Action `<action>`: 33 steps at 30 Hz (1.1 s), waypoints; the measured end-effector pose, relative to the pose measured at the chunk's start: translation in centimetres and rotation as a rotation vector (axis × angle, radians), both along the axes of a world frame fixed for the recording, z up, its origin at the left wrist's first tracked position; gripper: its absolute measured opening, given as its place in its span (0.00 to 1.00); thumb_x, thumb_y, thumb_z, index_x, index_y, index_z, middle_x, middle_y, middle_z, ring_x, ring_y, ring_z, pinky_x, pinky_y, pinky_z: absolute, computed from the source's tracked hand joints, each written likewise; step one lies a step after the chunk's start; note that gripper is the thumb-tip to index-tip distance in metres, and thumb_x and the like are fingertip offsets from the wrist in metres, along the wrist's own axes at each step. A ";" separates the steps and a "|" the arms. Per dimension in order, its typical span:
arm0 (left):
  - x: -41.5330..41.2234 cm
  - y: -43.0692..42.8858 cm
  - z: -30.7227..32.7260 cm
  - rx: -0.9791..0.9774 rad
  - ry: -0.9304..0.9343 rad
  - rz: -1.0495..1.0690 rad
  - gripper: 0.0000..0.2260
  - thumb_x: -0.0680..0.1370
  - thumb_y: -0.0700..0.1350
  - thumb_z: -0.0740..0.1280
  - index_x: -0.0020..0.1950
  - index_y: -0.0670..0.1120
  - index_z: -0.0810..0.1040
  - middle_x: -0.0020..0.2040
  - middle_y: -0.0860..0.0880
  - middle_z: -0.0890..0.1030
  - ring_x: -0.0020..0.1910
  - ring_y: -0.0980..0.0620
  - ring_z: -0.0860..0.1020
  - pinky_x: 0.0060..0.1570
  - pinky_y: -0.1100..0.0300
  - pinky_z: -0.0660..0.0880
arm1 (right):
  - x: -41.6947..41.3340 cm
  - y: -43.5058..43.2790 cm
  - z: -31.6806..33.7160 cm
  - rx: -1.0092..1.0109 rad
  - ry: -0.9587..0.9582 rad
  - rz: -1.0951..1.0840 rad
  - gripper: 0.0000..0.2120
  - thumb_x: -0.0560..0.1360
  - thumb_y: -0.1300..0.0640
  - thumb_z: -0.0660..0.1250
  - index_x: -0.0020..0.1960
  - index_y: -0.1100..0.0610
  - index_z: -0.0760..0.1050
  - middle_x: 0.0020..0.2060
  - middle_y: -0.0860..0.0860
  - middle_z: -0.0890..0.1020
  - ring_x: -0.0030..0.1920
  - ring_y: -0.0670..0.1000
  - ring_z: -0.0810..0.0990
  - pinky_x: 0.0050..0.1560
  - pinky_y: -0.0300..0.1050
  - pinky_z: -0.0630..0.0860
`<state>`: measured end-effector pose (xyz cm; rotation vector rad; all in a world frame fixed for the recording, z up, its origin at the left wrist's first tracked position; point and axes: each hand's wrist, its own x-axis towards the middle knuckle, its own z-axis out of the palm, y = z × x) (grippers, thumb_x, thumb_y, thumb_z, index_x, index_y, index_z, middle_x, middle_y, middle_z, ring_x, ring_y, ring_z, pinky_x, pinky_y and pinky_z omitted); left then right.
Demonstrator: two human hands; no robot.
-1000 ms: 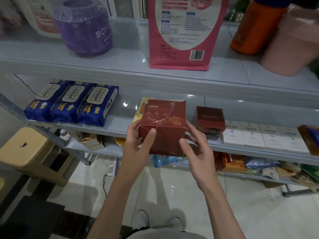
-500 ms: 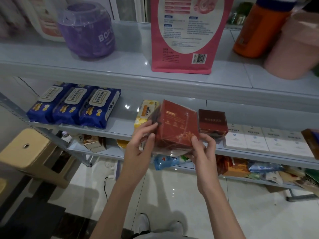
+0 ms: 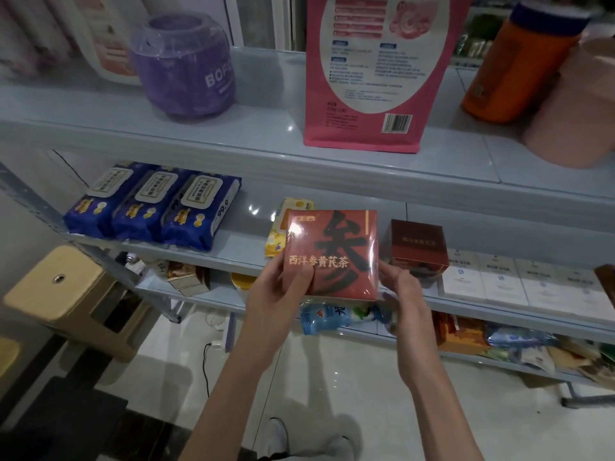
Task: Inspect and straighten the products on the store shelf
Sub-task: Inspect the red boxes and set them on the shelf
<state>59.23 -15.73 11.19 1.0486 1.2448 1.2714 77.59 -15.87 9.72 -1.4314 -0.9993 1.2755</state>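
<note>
We hold the red tea box (image 3: 332,254) in both hands. Our left hand (image 3: 276,294) grips its lower left corner, thumb laid across the printed front and the fingers hidden behind. Our right hand (image 3: 404,301) takes the lower right corner, thumb tip against the side edge and the fingers curled under and behind. Neither hand is free.

The box is in the air, upright, its broad printed face turned squarely toward us and the line of gold lettering close to level. The face looks roughly square, so we see no clear long axis; the thin dimension points away from us, into the shelving.

The box hangs just in front of the front edge of the middle shelf (image 3: 246,242). Directly behind it lies the space between the yellow pack (image 3: 283,227) on the left and the smaller dark red box (image 3: 416,247) on the right. We judge the coming move to be straight ahead and slightly down into that space. Both hands sit equally near it, though the right one is just beside the dark red box and could knock it.

Both forearms rise from below, wrists bent slightly back, palms facing each other across the box.
</note>
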 end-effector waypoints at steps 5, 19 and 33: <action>0.3 0.0 -0.5 0.048 0.119 0.040 0.29 0.72 0.52 0.76 0.72 0.53 0.73 0.65 0.51 0.80 0.65 0.52 0.79 0.57 0.54 0.82 | 0.1 0.0 0.4 0.095 0.021 0.066 0.21 0.74 0.40 0.70 0.65 0.36 0.72 0.57 0.37 0.83 0.59 0.41 0.82 0.55 0.40 0.78; 0.5 -0.5 -0.9 0.126 0.226 0.062 0.27 0.72 0.59 0.74 0.68 0.55 0.72 0.68 0.55 0.75 0.69 0.52 0.75 0.61 0.47 0.80 | 0.1 -0.3 -0.3 0.126 0.098 0.022 0.26 0.73 0.46 0.70 0.70 0.41 0.72 0.60 0.40 0.83 0.61 0.43 0.82 0.53 0.42 0.81; -0.9 -0.2 -1.0 -0.008 -0.117 0.132 0.25 0.70 0.46 0.71 0.65 0.43 0.71 0.56 0.46 0.83 0.54 0.52 0.84 0.45 0.65 0.80 | 0.1 -0.8 0.7 0.336 -0.115 0.221 0.32 0.71 0.43 0.76 0.73 0.39 0.73 0.75 0.38 0.70 0.76 0.42 0.68 0.74 0.59 0.70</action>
